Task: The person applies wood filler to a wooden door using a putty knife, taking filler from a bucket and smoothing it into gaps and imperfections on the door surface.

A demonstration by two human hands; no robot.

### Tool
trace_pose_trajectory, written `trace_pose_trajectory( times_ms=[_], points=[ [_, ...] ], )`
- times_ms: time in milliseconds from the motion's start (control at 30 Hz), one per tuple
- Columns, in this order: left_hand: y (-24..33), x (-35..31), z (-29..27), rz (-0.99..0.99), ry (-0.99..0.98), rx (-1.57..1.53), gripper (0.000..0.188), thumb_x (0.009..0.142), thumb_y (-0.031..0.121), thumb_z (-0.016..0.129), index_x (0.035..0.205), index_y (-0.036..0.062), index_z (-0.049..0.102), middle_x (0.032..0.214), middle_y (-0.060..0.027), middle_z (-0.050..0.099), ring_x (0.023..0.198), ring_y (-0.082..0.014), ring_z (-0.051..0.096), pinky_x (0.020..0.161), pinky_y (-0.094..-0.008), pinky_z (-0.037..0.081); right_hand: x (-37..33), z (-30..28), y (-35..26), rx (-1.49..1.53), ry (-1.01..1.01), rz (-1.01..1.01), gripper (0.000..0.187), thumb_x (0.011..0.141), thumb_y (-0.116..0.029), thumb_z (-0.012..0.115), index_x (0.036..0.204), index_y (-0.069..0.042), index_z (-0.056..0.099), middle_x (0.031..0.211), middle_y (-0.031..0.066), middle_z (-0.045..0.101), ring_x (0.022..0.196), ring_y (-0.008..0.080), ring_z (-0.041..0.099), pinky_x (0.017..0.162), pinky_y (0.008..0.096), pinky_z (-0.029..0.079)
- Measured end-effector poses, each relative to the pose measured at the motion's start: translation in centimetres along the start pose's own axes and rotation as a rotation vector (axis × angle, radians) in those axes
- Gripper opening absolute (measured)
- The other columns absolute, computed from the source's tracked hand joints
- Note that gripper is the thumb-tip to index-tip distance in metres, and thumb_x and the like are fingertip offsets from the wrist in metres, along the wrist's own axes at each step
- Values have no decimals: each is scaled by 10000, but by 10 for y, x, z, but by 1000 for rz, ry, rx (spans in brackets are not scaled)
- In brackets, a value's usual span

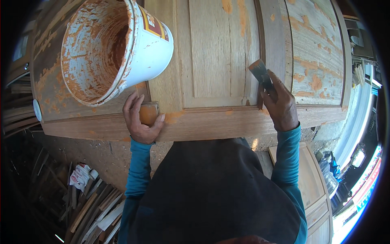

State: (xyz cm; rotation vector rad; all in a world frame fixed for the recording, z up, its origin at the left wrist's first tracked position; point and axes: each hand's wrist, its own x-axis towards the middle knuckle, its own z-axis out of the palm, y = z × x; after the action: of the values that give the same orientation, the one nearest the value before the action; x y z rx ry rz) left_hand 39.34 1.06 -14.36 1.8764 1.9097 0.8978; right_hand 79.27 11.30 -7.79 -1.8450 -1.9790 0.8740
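My right hand (pixel 281 103) grips a putty knife (pixel 261 75), its flat dark blade angled up and left over the wooden door (pixel 219 49). Orange-brown residue marks the blade's tip. Close to the door's near edge, my left hand (pixel 140 124) has its thumb and fingers curled round a small square plate (pixel 149 113) coated in orange-brown putty. Just beyond that hand a white bucket (pixel 156 53) lies tilted, its mouth facing left. Orange-brown putty is smeared over the bucket's inner wall. Patches of the same putty (pixel 315 82) dot the door's right panel.
Loose wood strips (pixel 95 211) are heaped on the floor at lower left, with a white bag (pixel 81 176) on them. Another panelled wooden door (pixel 313 183) stands low at the right. A round white lid (pixel 37 110) sits at the door's left edge.
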Motion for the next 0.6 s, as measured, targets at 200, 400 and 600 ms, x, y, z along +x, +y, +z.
trace_pose_trajectory(
  times_ms=[200, 400, 600],
  points=[
    [-5, -2, 5, -61, 0, 33, 681, 837, 324, 795, 1378, -37, 592, 1403, -245, 536, 1295, -405, 552, 1085, -523, 479, -6, 25, 64, -98, 321, -110, 606, 947, -76, 724, 1516, -1, 527, 1117, 190, 729, 788, 206, 683, 748, 354, 573],
    [-5, -7, 6, -95, 23, 92, 711, 939, 531, 693, 1349, -42, 600, 1341, -253, 565, 1227, -396, 585, 1046, -518, 485, -26, 51, 73, 130, 487, 90, 644, 987, -140, 675, 1551, 64, 441, 1272, 248, 695, 944, 261, 706, 840, 359, 571],
    [-2, -5, 8, -113, 39, 101, 706, 933, 529, 693, 1335, -44, 604, 1321, -252, 578, 1225, -401, 584, 1050, -513, 475, -25, 52, 74, 187, 422, 70, 604, 1005, -128, 642, 1526, 98, 436, 1373, 325, 631, 1217, 416, 689, 984, 430, 567]
  ],
)
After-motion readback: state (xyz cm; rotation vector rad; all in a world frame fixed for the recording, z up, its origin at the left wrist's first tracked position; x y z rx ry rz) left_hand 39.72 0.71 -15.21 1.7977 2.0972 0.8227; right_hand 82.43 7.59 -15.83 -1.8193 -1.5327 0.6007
